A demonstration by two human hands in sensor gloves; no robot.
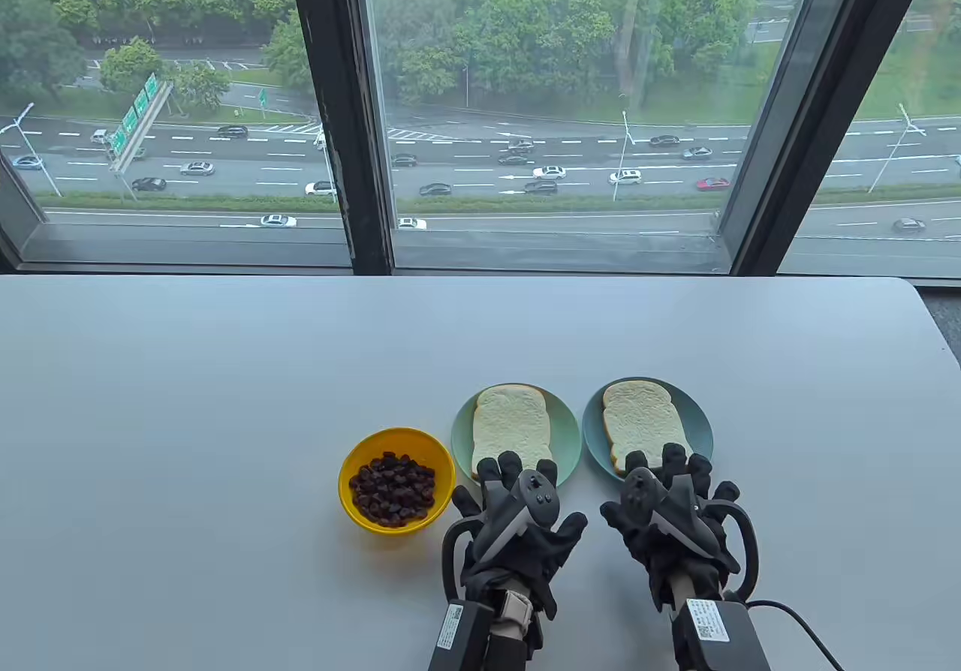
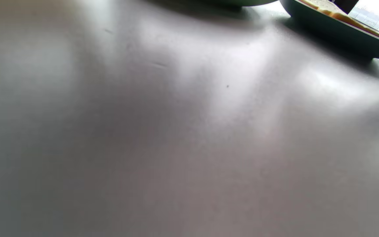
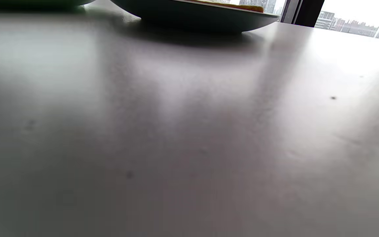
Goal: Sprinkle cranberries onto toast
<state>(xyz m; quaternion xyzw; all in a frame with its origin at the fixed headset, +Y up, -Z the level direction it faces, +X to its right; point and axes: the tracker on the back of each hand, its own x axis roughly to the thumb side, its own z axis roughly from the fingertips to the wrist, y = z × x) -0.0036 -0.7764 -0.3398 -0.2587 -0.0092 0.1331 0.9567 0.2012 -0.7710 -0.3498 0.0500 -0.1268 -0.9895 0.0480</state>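
Observation:
A yellow bowl holds dark red cranberries at the left of the group. A white toast slice lies on a light green plate. A second toast slice lies on a blue-green plate. My left hand rests flat on the table, fingers spread, fingertips at the near edge of the green plate. My right hand rests flat, fingertips at the near edge of the blue-green plate. Both hands are empty. The wrist views show table surface and plate rims.
The grey table stretches wide on the left and behind the plates. A large window with dark frames stands beyond the table's far edge. A black cable runs from my right wrist.

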